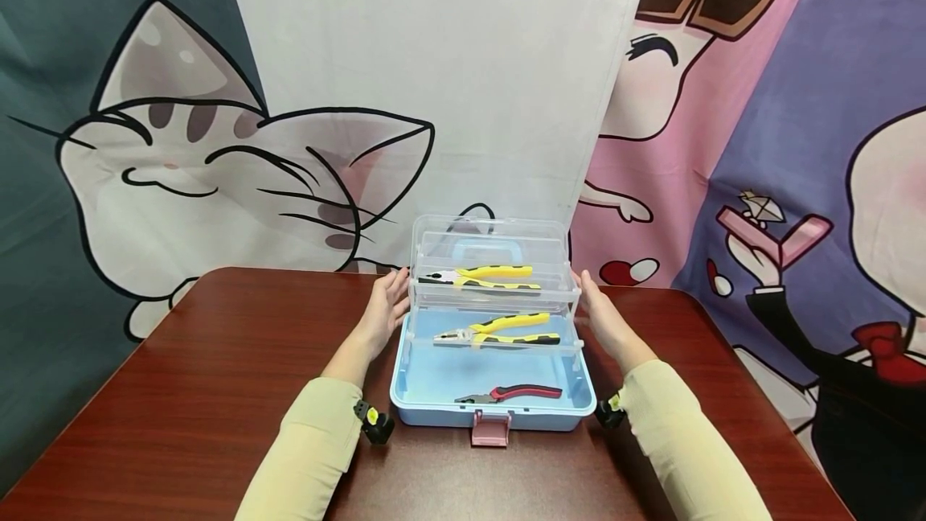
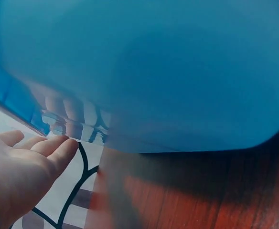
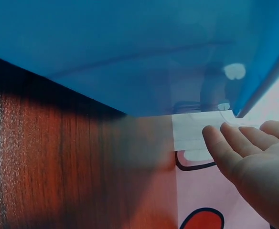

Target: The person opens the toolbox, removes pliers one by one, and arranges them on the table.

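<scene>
A light blue toolbox (image 1: 492, 416) stands on the table with its clear trays (image 1: 499, 304) raised and spread. My left hand (image 1: 383, 313) is at the box's left side, fingers straight, fingertips right at the back corner. On the other side my right hand (image 1: 606, 318) mirrors it, its straight fingers close to the clear trays. In the wrist views the left palm (image 2: 25, 174) and the right palm (image 3: 259, 157) face the blue walls. Yellow-handled pliers (image 1: 499, 270) lie in the upper tray, another yellow-handled pair (image 1: 506, 330) in the lower tray. Red-handled pliers (image 1: 521, 392) rest on the box's floor.
A pink latch (image 1: 491, 429) hangs down at the box's front. The dark red wooden table (image 1: 239, 392) extends to both sides of the box. Behind it hangs a cartoon-printed cloth (image 1: 506, 63). Each wrist carries a small black camera (image 1: 374, 424).
</scene>
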A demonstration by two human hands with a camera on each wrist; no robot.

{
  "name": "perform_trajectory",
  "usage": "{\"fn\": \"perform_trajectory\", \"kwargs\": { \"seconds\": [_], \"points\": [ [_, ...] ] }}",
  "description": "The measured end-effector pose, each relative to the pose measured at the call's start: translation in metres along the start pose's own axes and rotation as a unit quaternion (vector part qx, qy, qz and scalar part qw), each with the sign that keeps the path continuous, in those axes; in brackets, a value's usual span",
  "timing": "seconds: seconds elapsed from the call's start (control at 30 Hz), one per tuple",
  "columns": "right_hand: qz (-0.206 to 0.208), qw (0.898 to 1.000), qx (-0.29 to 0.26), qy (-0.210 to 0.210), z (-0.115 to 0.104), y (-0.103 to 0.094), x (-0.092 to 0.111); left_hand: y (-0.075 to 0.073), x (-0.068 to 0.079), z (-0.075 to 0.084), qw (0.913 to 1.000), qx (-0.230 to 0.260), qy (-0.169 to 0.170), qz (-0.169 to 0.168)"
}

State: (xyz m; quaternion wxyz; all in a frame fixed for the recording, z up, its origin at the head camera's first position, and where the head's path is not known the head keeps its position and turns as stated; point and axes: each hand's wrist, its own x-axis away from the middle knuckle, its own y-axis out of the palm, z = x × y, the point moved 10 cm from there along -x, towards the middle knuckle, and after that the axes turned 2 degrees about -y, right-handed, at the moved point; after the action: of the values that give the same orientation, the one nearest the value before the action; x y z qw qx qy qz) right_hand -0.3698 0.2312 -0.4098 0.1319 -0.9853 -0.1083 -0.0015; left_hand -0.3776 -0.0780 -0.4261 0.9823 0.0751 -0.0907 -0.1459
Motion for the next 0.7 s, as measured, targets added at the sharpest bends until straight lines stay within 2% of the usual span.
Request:
{"fn": "perform_trajectory", "kwargs": {
  "seconds": [0.33,0.7],
  "points": [
    [0.0,1.0,-0.007,0.016,0.0022,0.0,-0.0001,0.0018,-0.0011,-0.0015,1.0,0.008,-0.003,-0.003],
    [-0.003,1.0,0.003,0.017,0.0043,-0.0014,-0.0008,0.0021,-0.0015,-0.0032,0.9999,0.011,0.0,-0.004]
  ]
}}
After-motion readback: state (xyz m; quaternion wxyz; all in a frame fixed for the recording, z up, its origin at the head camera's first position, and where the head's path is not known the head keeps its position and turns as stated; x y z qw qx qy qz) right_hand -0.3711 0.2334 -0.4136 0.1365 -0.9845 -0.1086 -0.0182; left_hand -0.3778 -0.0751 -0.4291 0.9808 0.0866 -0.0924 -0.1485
